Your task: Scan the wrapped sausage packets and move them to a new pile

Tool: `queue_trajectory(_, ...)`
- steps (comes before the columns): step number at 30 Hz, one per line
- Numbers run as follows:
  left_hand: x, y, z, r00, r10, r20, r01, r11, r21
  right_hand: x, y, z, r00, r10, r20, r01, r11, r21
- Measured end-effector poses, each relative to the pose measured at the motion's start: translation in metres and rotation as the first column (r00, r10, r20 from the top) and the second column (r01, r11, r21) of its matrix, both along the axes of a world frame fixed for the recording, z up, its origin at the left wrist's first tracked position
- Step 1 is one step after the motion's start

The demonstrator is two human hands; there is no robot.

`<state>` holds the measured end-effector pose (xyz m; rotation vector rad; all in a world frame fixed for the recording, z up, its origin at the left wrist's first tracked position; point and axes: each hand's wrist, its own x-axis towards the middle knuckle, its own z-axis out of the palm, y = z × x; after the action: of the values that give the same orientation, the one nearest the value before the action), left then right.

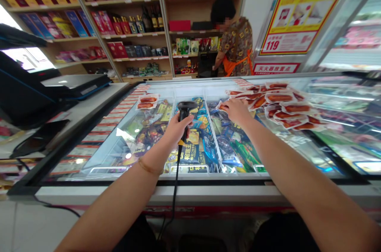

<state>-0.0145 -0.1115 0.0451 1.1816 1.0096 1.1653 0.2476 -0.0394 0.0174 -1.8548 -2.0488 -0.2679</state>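
My left hand is wrapped round the handle of a black barcode scanner, held upright over the chest freezer, its cord hanging down the front. My right hand is closed at the fingertips on a vacuum-packed sausage, which pokes out to the left of the fingers. Just right of that hand, a pile of packed sausages lies on the freezer's glass top. Two more packed sausages rest on the glass farther left.
Under the glass, wire dividers part several frozen packs. A scale and a dark screen stand on the left counter. Beyond the freezer, a person in an orange apron bends beside shelves of boxes and bottles.
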Motion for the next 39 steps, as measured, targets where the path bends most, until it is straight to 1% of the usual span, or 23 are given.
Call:
queue_trajectory(3,0.0,-0.001,0.001,1.0,0.004,-0.012,-0.004,1.0,-0.007,-0.015,-0.007,0.003,0.991,0.13,-0.021,-0.13,0.991,-0.023)
queue_trajectory(5,0.0,-0.001,0.001,1.0,0.01,-0.019,-0.01,1.0,-0.012,-0.021,-0.011,0.005,0.985,0.17,-0.031,-0.171,0.984,-0.04)
queue_trajectory(8,-0.001,0.0,0.0,0.999,0.016,-0.028,-0.016,1.0,-0.013,-0.019,-0.013,0.004,0.996,0.094,0.002,-0.094,0.993,-0.066)
queue_trajectory(13,0.0,0.001,-0.001,0.999,0.004,-0.035,-0.004,1.0,-0.008,0.0,-0.009,-0.003,0.997,-0.02,0.08,0.027,0.996,-0.087)
queue_trajectory(16,0.0,0.0,-0.001,0.999,0.009,-0.041,-0.009,1.0,-0.006,0.007,-0.007,-0.003,0.993,-0.091,0.068,0.093,0.996,-0.015)
queue_trajectory(18,0.0,-0.001,0.0,0.999,0.008,-0.042,-0.009,1.0,-0.011,0.006,-0.007,0.001,0.997,-0.052,0.064,0.048,0.997,0.059)
queue_trajectory(20,0.0,-0.001,0.0,0.999,0.005,-0.036,-0.006,1.0,-0.01,0.002,-0.007,0.006,0.995,0.04,0.092,-0.047,0.996,0.073)
queue_trajectory(22,-0.001,-0.001,0.0,1.0,0.001,-0.031,-0.001,1.0,-0.003,-0.003,-0.008,0.012,0.989,0.08,0.126,-0.084,0.996,0.026)
queue_trajectory(27,-0.001,0.0,-0.001,0.999,-0.005,-0.042,0.005,1.0,0.006,-0.009,-0.017,0.021,0.981,-0.011,0.193,0.035,0.992,-0.121)
queue_trajectory(29,-0.001,0.0,-0.001,0.998,-0.007,-0.056,0.008,1.0,0.011,-0.009,-0.02,0.022,0.97,-0.018,0.242,0.054,0.988,-0.144)
queue_trajectory(31,-0.001,-0.001,-0.001,0.998,-0.017,-0.067,0.019,1.0,0.021,-0.01,-0.021,0.022,0.967,0.0,0.255,0.04,0.988,-0.148)
queue_trajectory(34,-0.001,-0.004,0.001,0.997,-0.058,-0.06,0.06,0.997,0.04,-0.013,-0.021,0.019,0.987,0.027,0.157,-0.012,0.996,-0.091)
queue_trajectory(37,-0.001,-0.007,0.003,0.99,-0.122,-0.066,0.126,0.99,0.068,-0.018,-0.022,0.019,1.0,0.027,-0.007,-0.027,0.999,0.022)
queue_trajectory(39,-0.002,-0.009,0.003,0.982,-0.153,-0.109,0.165,0.981,0.102,-0.022,-0.023,0.02,0.995,0.06,-0.077,-0.052,0.994,0.091)
